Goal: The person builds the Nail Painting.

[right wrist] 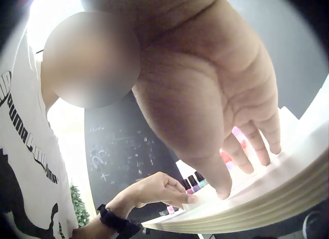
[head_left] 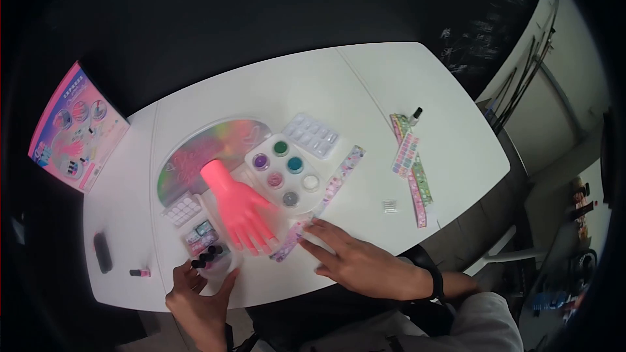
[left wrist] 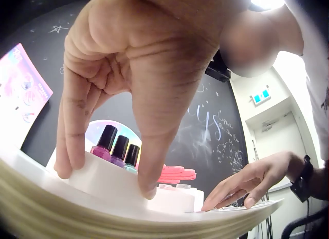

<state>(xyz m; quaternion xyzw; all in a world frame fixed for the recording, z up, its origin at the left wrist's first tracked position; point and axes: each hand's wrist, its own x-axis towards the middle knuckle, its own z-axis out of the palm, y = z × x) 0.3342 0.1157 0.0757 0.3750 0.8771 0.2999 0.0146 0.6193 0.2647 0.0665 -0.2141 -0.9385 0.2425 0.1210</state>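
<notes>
In the head view my left hand (head_left: 199,303) is at the table's near edge, beside dark-capped polish bottles (head_left: 207,257). The left wrist view shows its thumb and fingers gripping opposite sides of a white curved holder (left wrist: 105,178), with polish bottles (left wrist: 118,149) standing in it. My right hand (head_left: 368,266) has its fingers spread, fingertips down at a long patterned strip (head_left: 290,241); whether they touch strip or table is unclear. Between the hands lies a pink model hand (head_left: 241,208), palm side unclear. Its base joins a white tray (head_left: 301,205) with several coloured pots.
An iridescent panel (head_left: 186,160) stands behind the model hand. A printed box (head_left: 78,130) is at the far left, with a dark object (head_left: 102,252) and a pink bottle (head_left: 140,273) nearer. Nail trays (head_left: 312,135) lie behind the pots. Crossed strips (head_left: 417,186) and a bottle (head_left: 415,116) lie right.
</notes>
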